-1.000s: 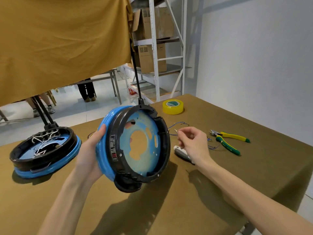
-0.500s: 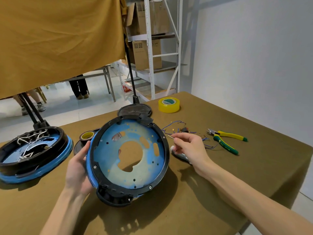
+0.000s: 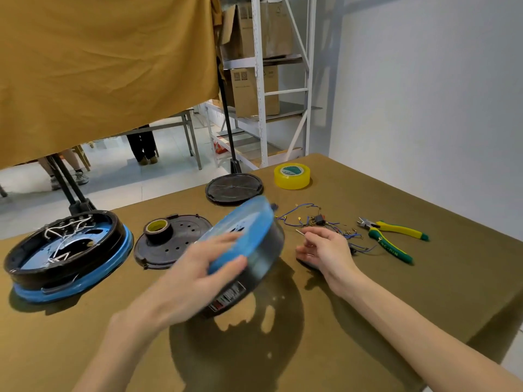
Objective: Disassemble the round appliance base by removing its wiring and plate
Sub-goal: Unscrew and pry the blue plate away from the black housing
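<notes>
Left hand (image 3: 206, 267) gripped the rim of the blue-and-black base (image 3: 249, 250), thumb under and fingers spread over the blue face, holding it tilted and blurred above the table (image 3: 424, 321), between the perforated plate (image 3: 172, 244) and the wire bundle (image 3: 319, 224). Right hand (image 3: 325, 250) hovered just right of the base with fingers loosely curled, pinching a thin metal pin (image 3: 300, 232) at the fingertips, close over the wires. A second base (image 3: 68, 253) with white wiring sat at far left; a tape roll (image 3: 157, 229) stood on the plate, a round cover (image 3: 234, 188) and yellow tape (image 3: 292, 176) lay behind, pliers (image 3: 393, 239) at right.
</notes>
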The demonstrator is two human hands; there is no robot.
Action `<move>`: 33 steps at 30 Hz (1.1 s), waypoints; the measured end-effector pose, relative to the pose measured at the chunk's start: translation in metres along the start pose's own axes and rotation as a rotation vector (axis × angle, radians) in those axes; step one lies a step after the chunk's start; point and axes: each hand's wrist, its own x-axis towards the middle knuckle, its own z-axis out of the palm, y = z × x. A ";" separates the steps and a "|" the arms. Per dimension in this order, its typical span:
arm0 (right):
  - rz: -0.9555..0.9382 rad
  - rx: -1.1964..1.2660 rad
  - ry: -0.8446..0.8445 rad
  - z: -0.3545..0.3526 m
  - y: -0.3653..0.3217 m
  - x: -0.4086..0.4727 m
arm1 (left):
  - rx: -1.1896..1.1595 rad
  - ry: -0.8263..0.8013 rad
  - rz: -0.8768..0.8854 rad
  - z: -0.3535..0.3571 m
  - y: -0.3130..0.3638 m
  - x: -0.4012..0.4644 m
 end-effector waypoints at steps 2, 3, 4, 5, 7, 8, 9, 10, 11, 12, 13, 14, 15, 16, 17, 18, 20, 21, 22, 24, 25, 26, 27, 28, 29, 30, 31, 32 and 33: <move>0.037 -0.011 0.036 -0.004 0.000 0.003 | 0.152 -0.108 -0.025 0.017 0.004 0.005; 0.043 -0.040 0.045 -0.005 -0.001 0.004 | 0.229 -0.145 -0.026 0.026 0.003 0.007; 0.036 -0.065 0.049 -0.005 -0.002 0.005 | 0.307 -0.187 -0.024 0.034 0.002 0.010; 0.015 -0.087 0.050 -0.004 -0.002 0.006 | 0.380 -0.228 -0.020 0.042 0.001 0.013; -0.077 -0.193 0.061 -0.001 -0.002 0.007 | 0.460 -0.311 -0.035 0.059 -0.002 0.015; -0.137 -0.294 0.075 -0.001 -0.001 0.007 | 0.456 -0.350 -0.055 0.066 -0.003 0.014; -0.193 -0.414 0.086 0.000 0.000 0.008 | 0.416 -0.376 -0.084 0.071 -0.005 0.013; -0.238 -0.527 0.086 0.000 0.002 0.009 | 0.336 -0.375 -0.116 0.072 -0.006 0.013; -0.271 -0.609 0.076 0.001 0.004 0.009 | 0.235 -0.327 -0.133 0.071 -0.009 0.014; -0.294 -0.652 0.062 0.001 0.005 0.010 | 0.166 -0.224 -0.133 0.067 -0.016 0.019; -0.309 -0.673 0.052 0.003 0.005 0.010 | 0.164 -0.061 -0.124 0.059 -0.027 0.026; -0.319 -0.687 0.051 0.004 0.006 0.011 | 0.222 0.113 -0.137 0.049 -0.042 0.033; -0.330 -0.701 0.056 0.006 0.006 0.012 | 0.306 0.248 -0.193 0.038 -0.058 0.041; -0.342 -0.718 0.060 0.007 0.006 0.012 | 0.375 0.312 -0.296 0.026 -0.072 0.050; -0.353 -0.740 0.059 0.008 0.007 0.013 | 0.395 0.294 -0.424 0.015 -0.086 0.058; -0.365 -0.767 0.057 0.010 0.007 0.014 | 0.381 0.215 -0.536 0.007 -0.099 0.068; -0.392 -0.821 0.060 0.013 0.008 0.014 | 0.320 0.012 -0.645 -0.002 -0.113 0.087; -0.407 -0.843 0.065 0.015 0.009 0.014 | 0.296 -0.046 -0.660 -0.004 -0.117 0.095; -0.423 -0.864 0.070 0.016 0.009 0.014 | 0.295 -0.073 -0.670 -0.005 -0.120 0.102; -0.470 -0.898 0.070 0.017 0.011 0.013 | 0.315 -0.121 -0.689 -0.009 -0.124 0.113; -0.502 -0.920 0.057 0.017 0.012 0.013 | 0.309 -0.145 -0.706 -0.011 -0.123 0.115; -0.535 -0.946 0.032 0.018 0.012 0.013 | 0.302 -0.168 -0.724 -0.013 -0.121 0.115; -0.567 -0.964 0.004 0.018 0.012 0.012 | 0.297 -0.190 -0.743 -0.016 -0.117 0.114; -0.596 -0.971 -0.023 0.018 0.012 0.013 | 0.293 -0.215 -0.760 -0.020 -0.114 0.112; -0.619 -0.970 -0.051 0.017 0.012 0.013 | 0.278 -0.239 -0.770 -0.023 -0.112 0.110; -0.638 -0.962 -0.075 0.016 0.012 0.013 | 0.251 -0.247 -0.770 -0.026 -0.110 0.106; -0.656 -0.941 -0.090 0.014 0.011 0.014 | 0.209 -0.237 -0.768 -0.028 -0.107 0.103; -0.680 -0.905 -0.092 0.013 0.011 0.013 | 0.170 -0.215 -0.762 -0.031 -0.102 0.101; -0.712 -0.856 -0.085 0.011 0.010 0.013 | 0.147 -0.184 -0.750 -0.035 -0.095 0.099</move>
